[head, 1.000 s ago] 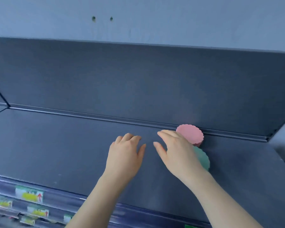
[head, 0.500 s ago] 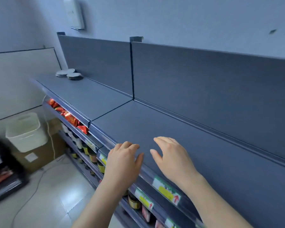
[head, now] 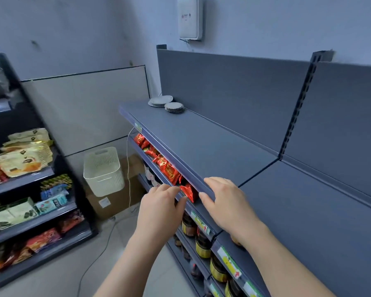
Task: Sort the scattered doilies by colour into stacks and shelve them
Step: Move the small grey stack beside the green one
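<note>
Two small stacks of grey-white doilies lie at the far left end of the dark top shelf (head: 201, 142): a wider stack (head: 160, 101) and a smaller stack (head: 174, 107) touching it on the right. My left hand (head: 162, 207) hovers in front of the shelf's front edge, palm down, fingers loosely spread and holding nothing. My right hand (head: 225, 202) rests over the shelf's front lip, fingers apart and empty. Both hands are well short of the doilies. No pink or green doilies are in view.
Red snack packets (head: 166, 168) and jars (head: 202, 246) fill the shelves below. A white plastic basket (head: 103, 171) sits on a cardboard box (head: 116, 196) on the floor. Another rack with packaged goods (head: 24, 155) stands at left. A white wall box (head: 190, 17) hangs above.
My view has swung left, away from the pink and green stacks, which have left the frame. Both empty hands moved left along the shelf to its front edge.
</note>
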`<control>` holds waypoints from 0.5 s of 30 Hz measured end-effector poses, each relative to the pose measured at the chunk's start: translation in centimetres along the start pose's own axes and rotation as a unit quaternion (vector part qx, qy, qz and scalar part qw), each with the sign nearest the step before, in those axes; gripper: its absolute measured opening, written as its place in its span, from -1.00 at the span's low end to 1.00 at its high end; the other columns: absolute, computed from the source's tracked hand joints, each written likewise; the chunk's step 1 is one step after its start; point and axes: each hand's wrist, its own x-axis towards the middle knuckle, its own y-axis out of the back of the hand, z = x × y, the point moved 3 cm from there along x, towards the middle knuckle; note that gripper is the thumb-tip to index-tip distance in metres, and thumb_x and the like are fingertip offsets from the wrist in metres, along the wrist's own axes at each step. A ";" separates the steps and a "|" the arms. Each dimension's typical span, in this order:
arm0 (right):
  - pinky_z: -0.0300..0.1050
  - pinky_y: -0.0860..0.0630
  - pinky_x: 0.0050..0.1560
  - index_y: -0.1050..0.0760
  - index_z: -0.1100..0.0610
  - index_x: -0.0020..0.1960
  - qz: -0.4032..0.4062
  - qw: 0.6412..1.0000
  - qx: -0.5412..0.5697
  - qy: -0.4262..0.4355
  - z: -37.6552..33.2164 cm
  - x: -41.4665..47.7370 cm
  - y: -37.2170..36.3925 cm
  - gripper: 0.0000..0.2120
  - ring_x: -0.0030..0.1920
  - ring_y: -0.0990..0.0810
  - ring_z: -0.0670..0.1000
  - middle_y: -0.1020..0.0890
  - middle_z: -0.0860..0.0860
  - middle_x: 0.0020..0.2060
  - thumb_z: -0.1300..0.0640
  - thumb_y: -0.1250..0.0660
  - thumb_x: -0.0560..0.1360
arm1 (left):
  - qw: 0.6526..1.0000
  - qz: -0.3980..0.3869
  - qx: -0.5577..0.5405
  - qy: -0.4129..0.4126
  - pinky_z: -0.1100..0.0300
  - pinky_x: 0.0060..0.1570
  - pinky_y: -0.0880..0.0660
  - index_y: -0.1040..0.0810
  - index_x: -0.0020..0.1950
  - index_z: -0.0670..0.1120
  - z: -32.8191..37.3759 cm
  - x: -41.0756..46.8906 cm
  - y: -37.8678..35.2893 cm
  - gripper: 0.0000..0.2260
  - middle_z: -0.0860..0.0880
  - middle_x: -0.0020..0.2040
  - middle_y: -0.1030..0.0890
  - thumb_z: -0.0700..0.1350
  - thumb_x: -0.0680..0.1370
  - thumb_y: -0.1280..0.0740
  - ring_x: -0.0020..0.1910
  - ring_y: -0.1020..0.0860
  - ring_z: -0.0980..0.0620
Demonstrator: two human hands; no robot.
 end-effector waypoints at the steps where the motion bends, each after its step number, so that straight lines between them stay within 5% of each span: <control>1: -0.13 -0.38 0.27 -0.43 0.11 0.29 -0.003 1.000 0.000 0.000 -0.2 2.0 -0.8 -0.67 0.29 -0.42 -0.01 -0.53 -0.02 0.24 -0.02 -0.16 0.60 | 1.000 -0.001 0.002 0.003 0.19 0.07 -0.46 -0.54 0.23 0.07 -1.2 1.6 -0.4 -0.70 0.09 0.14 -0.58 0.12 0.58 -0.18 0.09 -0.52 0.05; 15: -0.10 -0.31 0.36 -0.34 0.07 0.42 -0.019 1.000 0.011 0.003 -3.5 30.9 -9.2 -0.57 0.39 -0.35 -0.01 -0.45 -0.04 0.36 -0.06 -0.15 0.59 | 0.999 0.004 -0.020 0.050 0.09 0.05 -0.50 -0.55 0.21 0.01 -16.9 26.8 -3.2 -0.71 0.05 0.09 -0.59 0.07 0.56 -0.22 0.05 -0.53 0.01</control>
